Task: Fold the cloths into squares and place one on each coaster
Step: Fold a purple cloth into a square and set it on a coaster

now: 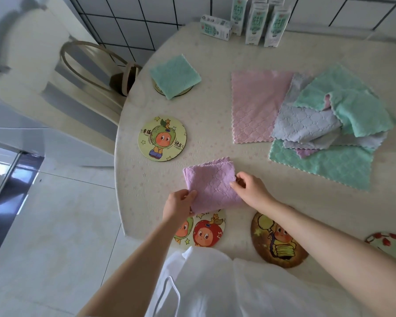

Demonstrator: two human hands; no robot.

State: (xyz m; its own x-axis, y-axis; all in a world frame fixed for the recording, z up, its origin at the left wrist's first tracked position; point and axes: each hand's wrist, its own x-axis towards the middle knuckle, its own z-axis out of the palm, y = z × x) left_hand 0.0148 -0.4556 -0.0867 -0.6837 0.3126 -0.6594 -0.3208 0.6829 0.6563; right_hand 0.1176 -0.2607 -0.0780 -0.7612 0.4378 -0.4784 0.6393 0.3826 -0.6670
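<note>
1. A folded lilac microfibre cloth (212,181) lies as a near-square on the cream-covered table (215,53). Its near corner overlaps the far rim of the round apple-character coaster (207,232).
2. The left hand (181,203) has its fingers curled and pinches the cloth's near-left edge.
3. The right hand (252,191) has its fingers curled and pinches the cloth's right edge. Neither hand has hold of anything else.
4. I judge the step in hand to be squaring the last fold. I would line up the scalloped edges and press the crease flat. I would then lift with both pinches kept, so the layers do not spring open.
5. The bare round green-character coaster (162,138) lies to the left of the cloth, and the apple one is nearer. On either, I would centre the square so the rim shows evenly.
6. A folded mint-green cloth (175,76) already sits on the far coaster.
7. A loose heap of pink, grey and mint cloths (318,124) lies at right, and the brown round coaster (277,241) is bare.
</note>
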